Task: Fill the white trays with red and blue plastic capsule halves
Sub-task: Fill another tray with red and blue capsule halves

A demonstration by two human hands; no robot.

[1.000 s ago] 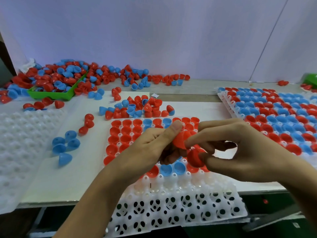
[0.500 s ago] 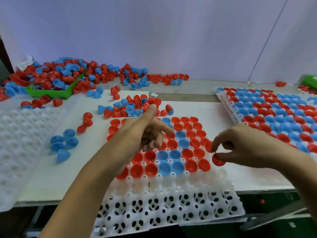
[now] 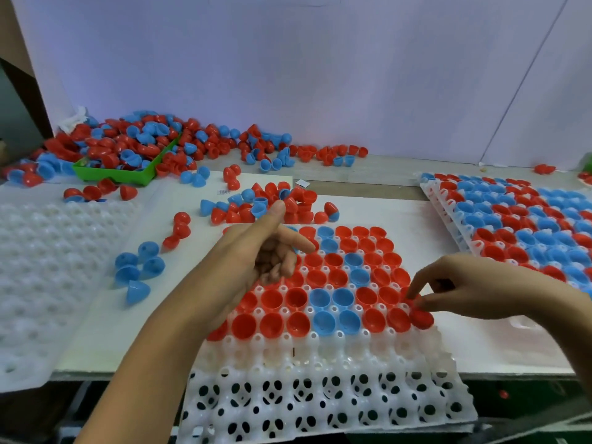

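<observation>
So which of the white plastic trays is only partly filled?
The white plastic tray under both hands: its near rows are bare. The right tray is full, the left tray empty.

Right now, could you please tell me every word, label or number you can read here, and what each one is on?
Nothing is legible.
Small label on the white board, beside the loose capsule halves: dark characters, too blurred to read.
Small white tag behind that pile: no readable print.

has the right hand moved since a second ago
Yes. The right hand has left the left hand and gone to the middle tray's right edge, pinching a red half.
</observation>
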